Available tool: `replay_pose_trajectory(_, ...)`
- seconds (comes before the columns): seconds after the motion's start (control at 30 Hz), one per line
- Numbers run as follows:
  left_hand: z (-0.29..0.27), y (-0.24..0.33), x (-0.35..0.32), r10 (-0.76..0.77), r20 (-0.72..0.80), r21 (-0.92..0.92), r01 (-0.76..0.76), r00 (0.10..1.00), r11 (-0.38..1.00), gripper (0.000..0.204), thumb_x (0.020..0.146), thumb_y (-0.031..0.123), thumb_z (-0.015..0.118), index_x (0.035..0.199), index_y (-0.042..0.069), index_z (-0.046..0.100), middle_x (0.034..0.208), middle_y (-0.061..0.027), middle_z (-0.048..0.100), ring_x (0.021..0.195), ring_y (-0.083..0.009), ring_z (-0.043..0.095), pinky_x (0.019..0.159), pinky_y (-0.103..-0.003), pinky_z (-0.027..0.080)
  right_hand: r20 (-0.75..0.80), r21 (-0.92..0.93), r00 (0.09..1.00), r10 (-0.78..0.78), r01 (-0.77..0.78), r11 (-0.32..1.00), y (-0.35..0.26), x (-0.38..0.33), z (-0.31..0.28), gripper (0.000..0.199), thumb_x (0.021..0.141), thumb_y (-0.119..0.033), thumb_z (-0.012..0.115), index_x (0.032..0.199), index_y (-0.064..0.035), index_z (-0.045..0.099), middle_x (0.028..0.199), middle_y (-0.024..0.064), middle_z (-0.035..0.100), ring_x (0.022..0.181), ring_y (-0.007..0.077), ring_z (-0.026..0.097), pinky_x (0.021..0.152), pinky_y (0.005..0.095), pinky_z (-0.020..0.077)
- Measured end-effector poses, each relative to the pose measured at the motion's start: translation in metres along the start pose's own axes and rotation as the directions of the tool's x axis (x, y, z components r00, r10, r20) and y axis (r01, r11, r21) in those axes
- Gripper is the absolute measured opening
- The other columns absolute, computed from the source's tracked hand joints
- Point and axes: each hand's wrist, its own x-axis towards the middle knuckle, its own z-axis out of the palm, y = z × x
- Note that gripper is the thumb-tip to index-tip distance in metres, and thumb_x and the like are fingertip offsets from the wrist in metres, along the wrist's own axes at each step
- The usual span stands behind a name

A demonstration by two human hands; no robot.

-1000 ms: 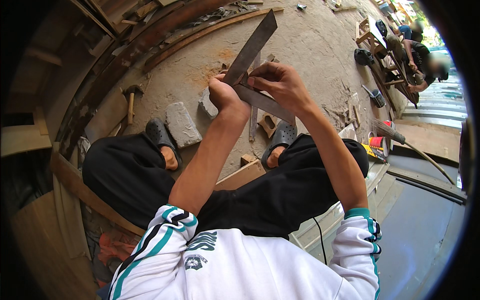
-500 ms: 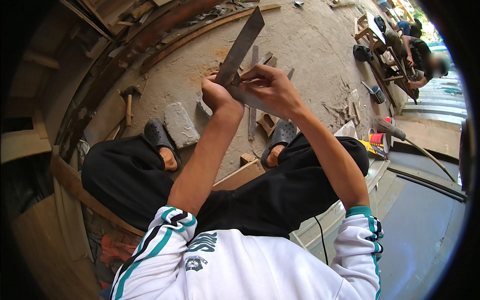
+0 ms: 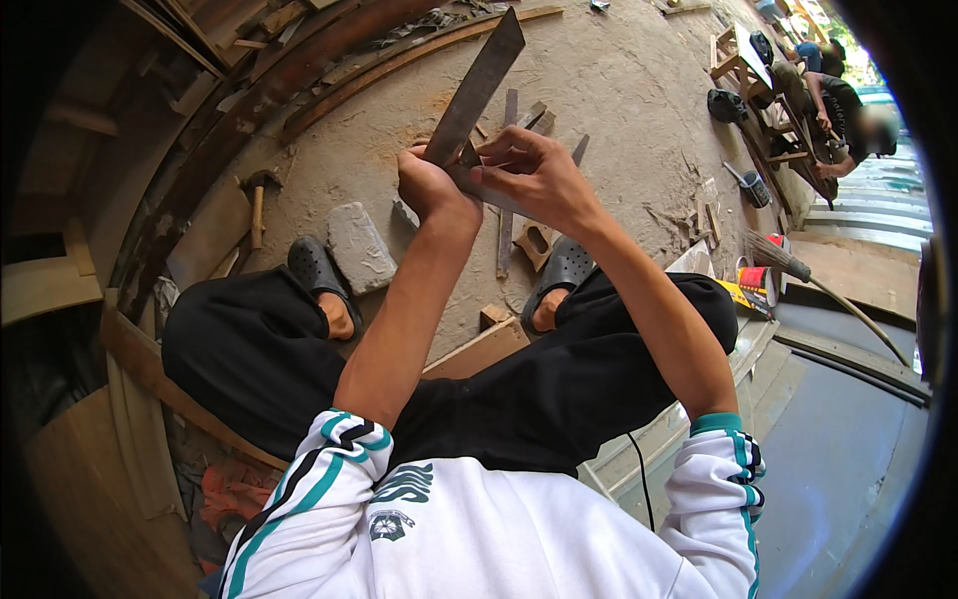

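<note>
Over the floor in front of me I hold a long flat dark strip [image 3: 477,90], its slanted end pointing away up and to the right. A second flat dark strip [image 3: 519,205] meets it at a sharp angle beside my hands; whether the two are joined I cannot tell. My left hand [image 3: 436,187] is closed around the first strip near where they meet. With bent fingers, my right hand [image 3: 539,178] pinches at the meeting point, its thumb against the second strip. The fingertips partly cover the corner.
On the floor lie a pale block [image 3: 361,248], a hammer [image 3: 258,215], several dark strips and a wooden piece with a hole [image 3: 535,245]. A broom [image 3: 788,262] and a red can [image 3: 756,282] are at right. Beyond, another person [image 3: 838,115] works by a wooden bench.
Both hands and the held strips have shifted slightly left. My right fingers sit a little differently at the corner, while my grip on the strips stays.
</note>
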Motion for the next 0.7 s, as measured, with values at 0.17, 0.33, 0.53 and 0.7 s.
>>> replay_pose_trajectory(0.17,0.004,0.003,-0.009,0.029,-0.003,0.018,-0.029,1.000,0.999,0.024,0.088,0.022,0.036,0.096,0.005,0.051,0.089,-0.0123,0.061,0.078,-0.0261,0.061,0.073,-0.041,0.051,0.006,0.038,1.000,0.002,-0.002,0.999,0.000,0.000,0.000,0.024,0.088,-0.012,0.076,0.106,0.0015,0.067,0.100,0.0064,0.072,0.097,0.0117,0.065,0.083,0.0258,0.0518)
replay_pose_trajectory(0.33,0.003,0.001,-0.007,0.111,0.015,0.014,-0.111,0.994,0.994,0.020,0.091,0.023,0.037,0.094,0.006,0.048,0.084,-0.0113,0.058,0.072,-0.0245,0.059,0.066,-0.038,0.050,-0.008,0.046,1.000,0.007,-0.007,0.999,-0.008,-0.002,0.002,0.023,0.089,-0.009,0.076,0.107,0.0019,0.067,0.099,0.0065,0.072,0.096,0.0122,0.066,0.082,0.0255,0.0521)
replay_pose_trajectory(0.53,0.005,0.003,-0.017,0.160,0.024,0.072,-0.162,0.987,0.984,0.020,0.091,0.023,0.038,0.095,0.006,0.048,0.085,-0.0112,0.058,0.072,-0.0240,0.059,0.066,-0.037,0.050,-0.033,0.006,0.999,-0.034,0.034,0.999,-0.012,-0.004,0.004,0.022,0.088,-0.008,0.075,0.105,0.0031,0.067,0.098,0.0067,0.072,0.094,0.0112,0.067,0.083,0.0246,0.0522)
replay_pose_trajectory(0.7,0.008,0.005,-0.021,0.199,0.030,0.088,-0.201,0.979,0.976,0.020,0.090,0.022,0.039,0.097,0.006,0.048,0.086,-0.0112,0.057,0.072,-0.0243,0.060,0.066,-0.038,0.050,-0.029,0.059,0.999,-0.041,0.043,0.997,-0.008,-0.006,0.005,0.021,0.088,-0.008,0.075,0.104,0.0026,0.066,0.097,0.0065,0.072,0.094,0.0109,0.067,0.083,0.0251,0.0526)
